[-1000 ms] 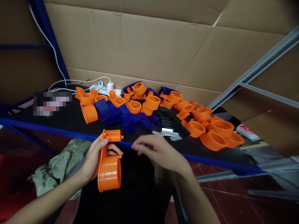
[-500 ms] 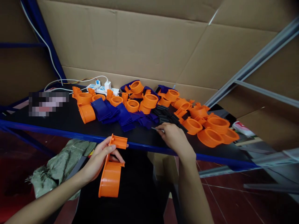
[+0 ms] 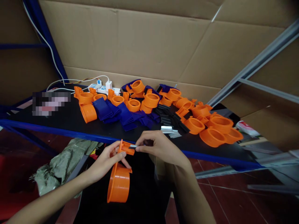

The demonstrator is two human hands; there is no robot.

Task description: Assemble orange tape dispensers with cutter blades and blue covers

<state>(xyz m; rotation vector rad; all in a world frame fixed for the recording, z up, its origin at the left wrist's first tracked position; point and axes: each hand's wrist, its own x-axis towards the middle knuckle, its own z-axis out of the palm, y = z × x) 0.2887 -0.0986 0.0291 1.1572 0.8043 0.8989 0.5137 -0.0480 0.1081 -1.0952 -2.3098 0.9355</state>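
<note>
My left hand (image 3: 114, 157) grips an orange plastic part (image 3: 119, 185), a wide ring with a small slotted bracket at its upper end, held in front of the table edge. Between the thumb and fingers of my right hand (image 3: 155, 144) is a small grey toothed strip (image 3: 133, 146), its tip at the bracket's slot. Whether the strip is inside the slot or just over it, I cannot tell. Behind my right hand, several small light strips (image 3: 174, 134) and a white piece (image 3: 166, 128) lie on the black tabletop (image 3: 109, 129).
Several orange ring parts (image 3: 213, 137) stand along the table, with folded dark blue sheets (image 3: 125, 116) and black strips (image 3: 166, 113) among them. A white power strip (image 3: 102, 89) with cables sits at the back. Metal shelf bars (image 3: 257, 65) rise on the right.
My right hand has come from the tabletop to the orange part, carrying a grey strip. The left hand and orange part have shifted slightly right and down. Light strips on the table are now uncovered.
</note>
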